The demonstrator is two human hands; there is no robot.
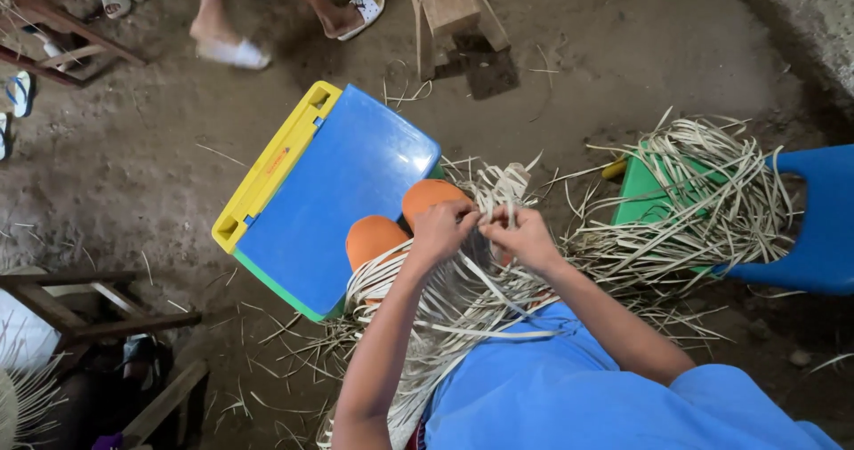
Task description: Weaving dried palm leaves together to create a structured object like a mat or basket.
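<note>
Both hands meet over the lap, on a bundle of pale strips (463,303) that fans down across the orange knees (374,237) and the blue shirt (551,388); the left hand (440,229) has its fingers curled and pinching strips at the top of the bundle; the right hand (525,235) faces it, fingertips pressed on the same strips, the two hands almost touching; a small woven piece (509,183) rises just above the fingers; a blue board (334,196) with a yellow edge lies on the dirt floor (133,156) just left of the knees; more loose strips are heaped on a green seat (645,192) to the right, beside a blue chair (818,219); another person's feet (227,45) in white sandals stand well apart at the top, near a wooden block (449,5)
</note>
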